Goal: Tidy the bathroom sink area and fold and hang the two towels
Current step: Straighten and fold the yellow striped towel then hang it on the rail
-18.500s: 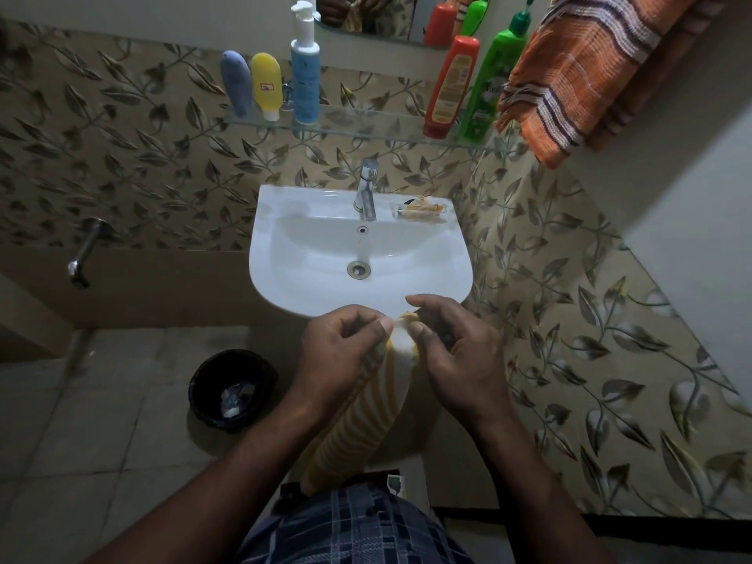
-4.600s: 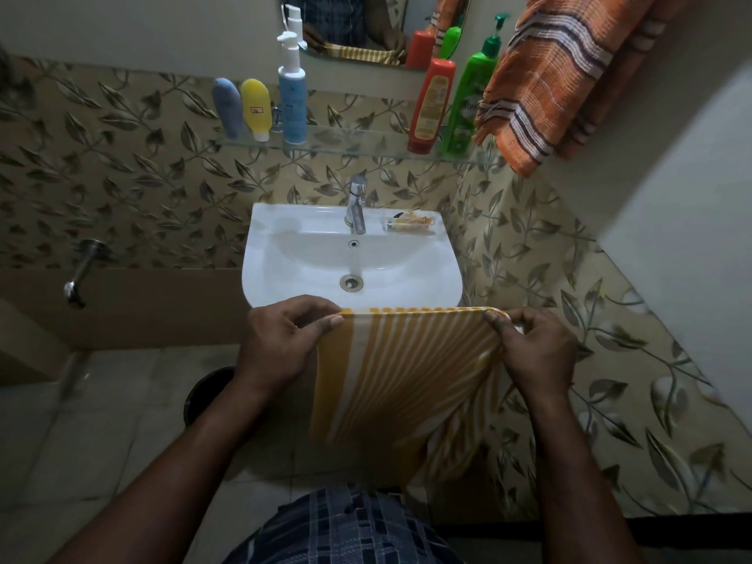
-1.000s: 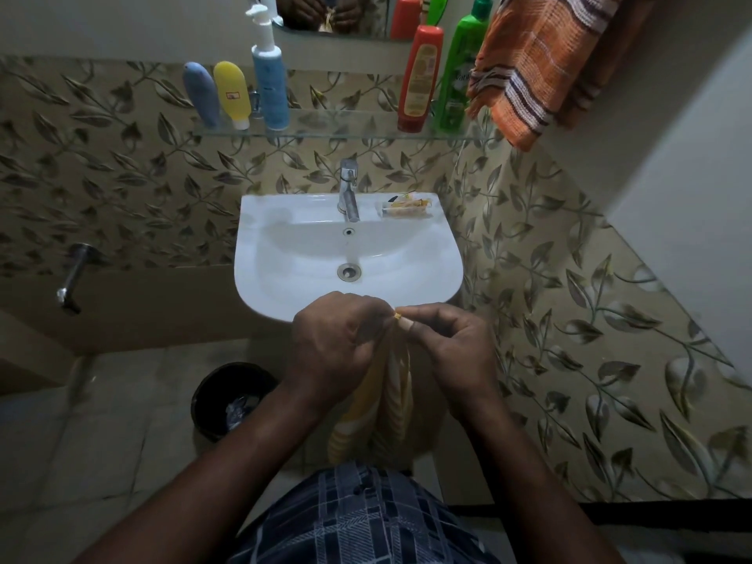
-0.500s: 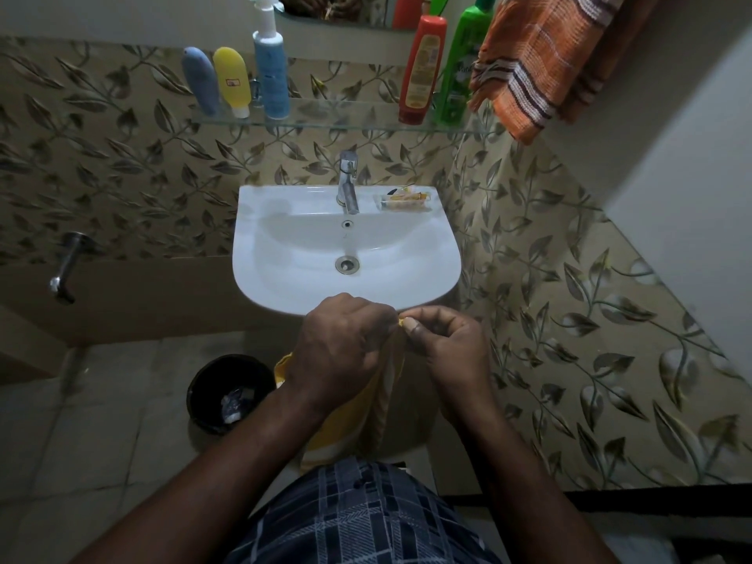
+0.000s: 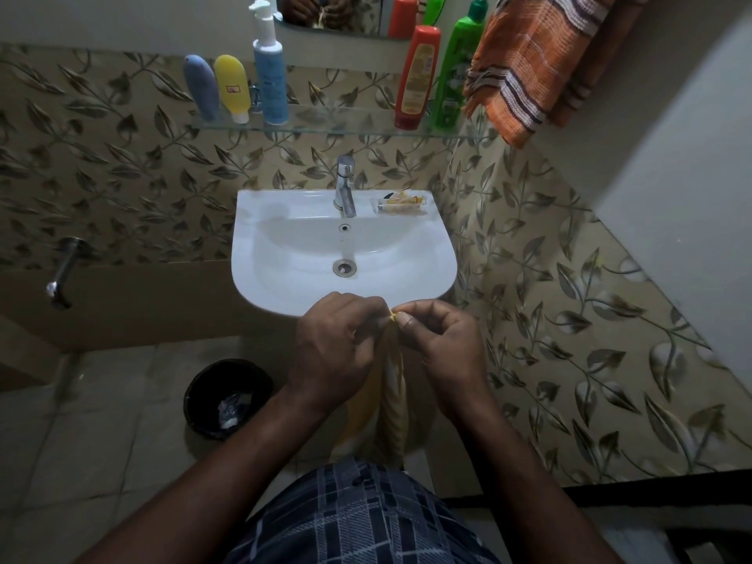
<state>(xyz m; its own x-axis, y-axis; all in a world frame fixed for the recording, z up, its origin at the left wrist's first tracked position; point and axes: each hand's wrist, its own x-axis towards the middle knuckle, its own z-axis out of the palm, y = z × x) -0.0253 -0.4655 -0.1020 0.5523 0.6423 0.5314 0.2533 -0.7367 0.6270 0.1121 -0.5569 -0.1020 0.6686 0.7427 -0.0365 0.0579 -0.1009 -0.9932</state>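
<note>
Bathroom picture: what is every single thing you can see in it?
sink: one, white, on the leafy wall
tap: one, silver, back of sink
small packet: one, yellowish, sink's back right corner; too small to identify
glass shelf: one, clear, above sink
grey tube: one, grey, shelf's left end
yellow tube: one, yellow, beside grey tube
pump bottle: one, blue, right of the tubes
red bottle: one, red, shelf's right end
green bottle: one, green, beside red bottle
mirror: one, above shelf
orange towel: one, orange striped, hanging top right
yellow towel: one, yellow striped, hanging from both hands
bin: one, black, floor, left
wall tap: one, silver, left wall
left hand: pinches yellow towel's top
right hand: pinches yellow towel's top
</note>
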